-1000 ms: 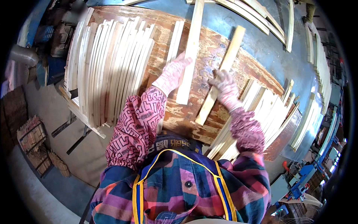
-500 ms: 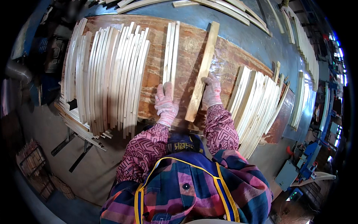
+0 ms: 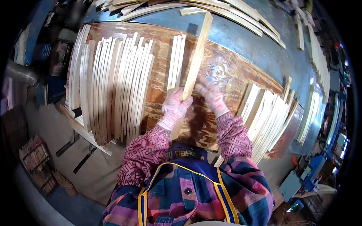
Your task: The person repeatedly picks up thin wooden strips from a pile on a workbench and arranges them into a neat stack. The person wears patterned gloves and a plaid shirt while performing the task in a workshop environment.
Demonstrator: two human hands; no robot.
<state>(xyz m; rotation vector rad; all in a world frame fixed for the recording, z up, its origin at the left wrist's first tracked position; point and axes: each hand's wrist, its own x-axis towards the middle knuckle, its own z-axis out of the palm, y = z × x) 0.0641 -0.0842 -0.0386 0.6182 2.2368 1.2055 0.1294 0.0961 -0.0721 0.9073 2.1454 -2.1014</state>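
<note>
left hand: wearing a white and pink knitted glove, it is clamping its fingers on the lower part of a long, pale, flat wooden strip.
right hand: in a similar glove, it is reaching toward the same strip from the right; its fingers, a little blurred, are stretching out and standing apart, just beside the wood.
held strip: it is leaning to the right over a brown, worn wooden board, its far end passing above the blue-grey metal table; whether it is touching the board, i cannot tell.
small group: narrow pale wooden strips are lying close together, just left of the held strip.
left row: many long whitish wooden strips are lying side by side on the board.
right row: more pale wooden strips are lying slanted, near the right forearm.
far side: several light wooden slats are resting on the table.
</note>
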